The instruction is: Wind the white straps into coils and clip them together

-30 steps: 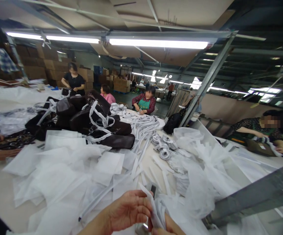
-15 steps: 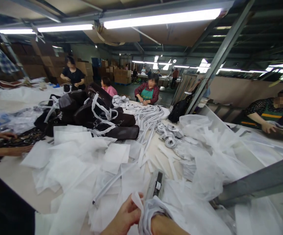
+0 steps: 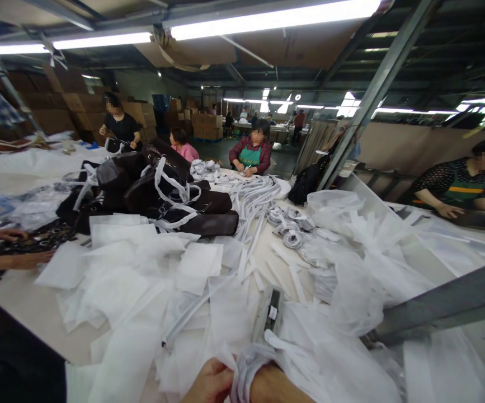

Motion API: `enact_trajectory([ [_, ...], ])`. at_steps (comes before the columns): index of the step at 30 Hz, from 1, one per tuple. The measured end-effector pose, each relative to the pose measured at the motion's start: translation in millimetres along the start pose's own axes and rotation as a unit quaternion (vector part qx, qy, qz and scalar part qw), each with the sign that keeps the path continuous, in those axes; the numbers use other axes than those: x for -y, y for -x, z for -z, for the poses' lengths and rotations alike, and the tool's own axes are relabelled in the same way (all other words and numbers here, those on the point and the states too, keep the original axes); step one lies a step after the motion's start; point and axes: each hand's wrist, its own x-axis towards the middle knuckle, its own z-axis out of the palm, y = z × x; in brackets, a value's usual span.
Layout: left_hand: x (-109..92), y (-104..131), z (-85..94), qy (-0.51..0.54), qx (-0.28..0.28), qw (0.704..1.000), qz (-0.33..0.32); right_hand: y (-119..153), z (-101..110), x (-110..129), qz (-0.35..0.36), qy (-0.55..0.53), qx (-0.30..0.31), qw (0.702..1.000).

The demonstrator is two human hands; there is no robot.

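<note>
At the bottom centre, my left hand (image 3: pixel 212 379) pinches the edge of a thin white wrap (image 3: pixel 227 358). Beside it, white-wrapped bands (image 3: pixel 248 369) curve in a loop in front of my right wrist. My right hand (image 3: pixel 276 383) reaches in behind these bands; only the wrist and forearm show, and the fingers are hidden. Just beyond my hands lies a grey tray-like holder (image 3: pixel 271 310) with a dark slot and a white label. Thin white sheets (image 3: pixel 141 302) are spread to the left, with a long wrapped strip (image 3: pixel 196 310) on them.
Dark bags (image 3: pixel 170 196) with white-wrapped handles are heaped beyond the sheets. Long white strips (image 3: pixel 253 201) and wrapped coils (image 3: pixel 295 229) lie further back. A metal beam (image 3: pixel 447 302) crosses at right. A co-worker's hands (image 3: pixel 24 246) are at left; other people work around the table.
My hands have moved slightly down and closer together, and the loose white flap by my left hand sits lower. A white strip end now shows beside the grey holder.
</note>
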Motion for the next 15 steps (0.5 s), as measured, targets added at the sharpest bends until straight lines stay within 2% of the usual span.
enact_trajectory([
  [2,-1.0,-0.4,3.6,-0.006,-0.017,1.000,-0.024,-4.7,-1.0,0.1,0.005,0.008,-0.005,1.000],
  [5,-7.9,0.7,5.9,-0.031,-0.003,0.999,-0.041,-14.5,-2.1,0.0,0.012,0.023,-0.015,1.000],
  [7,-13.7,3.4,7.1,-0.071,0.003,0.997,-0.028,-23.0,-4.3,0.5,0.016,0.034,-0.021,0.999],
  [11,-21.3,9.7,9.5,-0.118,-0.002,0.992,0.040,-34.3,-12.4,2.5,0.025,0.053,-0.033,0.998],
  [15,-22.7,13.1,7.3,-0.090,0.001,0.996,0.025,-22.8,-17.2,2.7,0.040,0.083,-0.053,0.994],
])
